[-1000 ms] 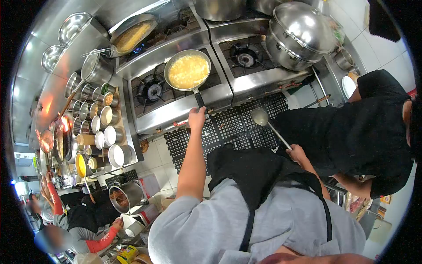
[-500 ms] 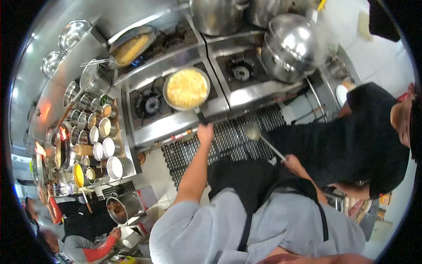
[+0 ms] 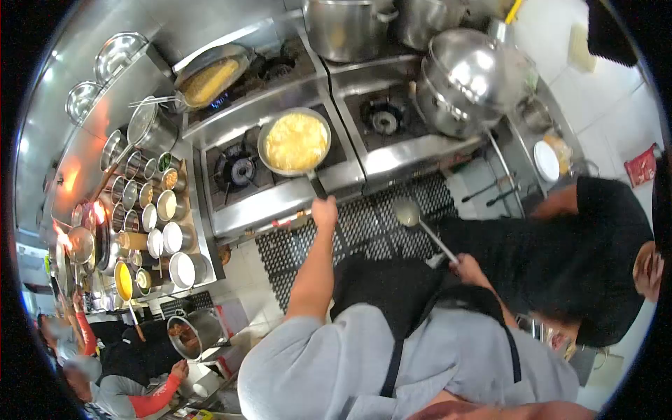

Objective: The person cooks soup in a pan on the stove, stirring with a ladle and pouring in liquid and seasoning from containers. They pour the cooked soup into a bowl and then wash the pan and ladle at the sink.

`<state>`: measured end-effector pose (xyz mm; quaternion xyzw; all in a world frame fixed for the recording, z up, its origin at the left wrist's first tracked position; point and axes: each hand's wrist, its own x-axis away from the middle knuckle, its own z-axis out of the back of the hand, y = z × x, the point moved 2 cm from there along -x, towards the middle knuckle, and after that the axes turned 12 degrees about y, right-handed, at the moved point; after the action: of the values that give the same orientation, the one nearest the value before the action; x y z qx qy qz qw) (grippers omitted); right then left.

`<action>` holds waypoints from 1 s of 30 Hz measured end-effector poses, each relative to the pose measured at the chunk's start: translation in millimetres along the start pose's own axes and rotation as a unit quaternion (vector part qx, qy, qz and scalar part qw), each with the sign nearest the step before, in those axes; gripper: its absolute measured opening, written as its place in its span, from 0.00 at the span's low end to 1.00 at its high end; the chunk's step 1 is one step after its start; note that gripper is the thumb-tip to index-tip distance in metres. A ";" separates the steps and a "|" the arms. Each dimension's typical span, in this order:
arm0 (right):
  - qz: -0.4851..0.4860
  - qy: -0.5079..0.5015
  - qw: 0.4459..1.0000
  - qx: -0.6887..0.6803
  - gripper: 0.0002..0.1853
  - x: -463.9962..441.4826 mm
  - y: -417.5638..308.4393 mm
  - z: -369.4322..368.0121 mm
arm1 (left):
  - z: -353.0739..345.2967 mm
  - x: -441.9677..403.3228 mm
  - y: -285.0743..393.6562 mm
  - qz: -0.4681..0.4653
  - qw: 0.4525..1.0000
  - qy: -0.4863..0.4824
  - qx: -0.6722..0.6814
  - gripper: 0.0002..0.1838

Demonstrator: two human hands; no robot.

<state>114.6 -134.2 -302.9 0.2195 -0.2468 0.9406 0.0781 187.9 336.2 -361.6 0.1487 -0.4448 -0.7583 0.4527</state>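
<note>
My left hand (image 3: 324, 210) is closed around the dark handle of a frying pan (image 3: 264, 159) on the front burner. Yellow, lumpy food that looks like egg (image 3: 297, 142) covers much of the pan's bottom. In my right hand (image 3: 469, 270) is the handle of a ladle (image 3: 407, 212), its bowl held out over the floor mat, apart from the pan. What the ladle's bowl contains is hard to make out.
An oval pan (image 3: 234, 64) with yellow food sits on the back burner. Large pots (image 3: 343, 31) and a steel bowl (image 3: 465, 59) stand right. A person in black (image 3: 546, 259) is close on my right. Left are ingredient containers (image 3: 183, 269) and another person (image 3: 133, 395).
The food in the pan looks lumpier than before. The person on my right has shifted lower in view. My hands have barely moved, with the pan and ladle still held.
</note>
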 end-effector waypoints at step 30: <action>-0.058 0.018 0.997 -0.049 0.15 -2.3 19.9 -30.0 | 70.5 2.8 -260.4 -0.113 0.809 -0.300 -0.493 0.22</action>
<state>100.3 -136.7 -336.0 0.2122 -0.2777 0.9253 0.1474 -2.3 422.5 -532.4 -0.2799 -0.1053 -0.9285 0.2200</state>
